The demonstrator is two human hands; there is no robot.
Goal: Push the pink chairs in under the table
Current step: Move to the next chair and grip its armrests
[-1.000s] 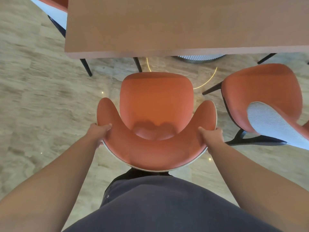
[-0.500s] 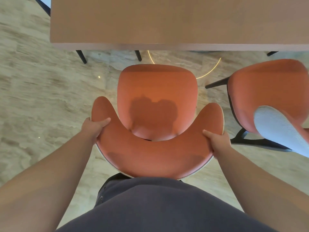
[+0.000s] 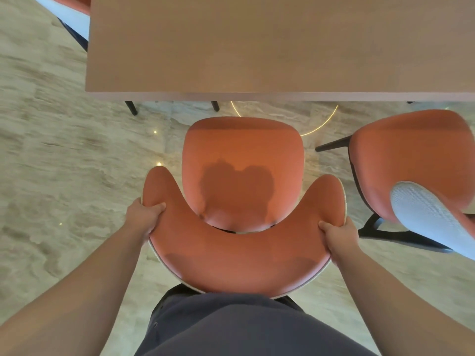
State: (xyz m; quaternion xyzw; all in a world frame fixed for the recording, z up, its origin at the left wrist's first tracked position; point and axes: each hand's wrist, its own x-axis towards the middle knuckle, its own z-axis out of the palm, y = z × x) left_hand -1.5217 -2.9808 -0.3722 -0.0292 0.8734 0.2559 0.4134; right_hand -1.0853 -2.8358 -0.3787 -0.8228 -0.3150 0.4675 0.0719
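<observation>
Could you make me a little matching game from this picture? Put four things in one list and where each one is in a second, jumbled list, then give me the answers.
Things:
1. left hand
2. right hand
3. table
4. second pink chair

Places:
A. off to the right, turned at an angle
B. gripping the right side of the held chair's curved backrest
C. straight ahead, beyond a strip of floor past the held chair's seat
D. gripping the left side of the held chair's curved backrest

Pairs: 1-D, 2-B, 3-C, 4-A. The held chair is not yet under the table.
</observation>
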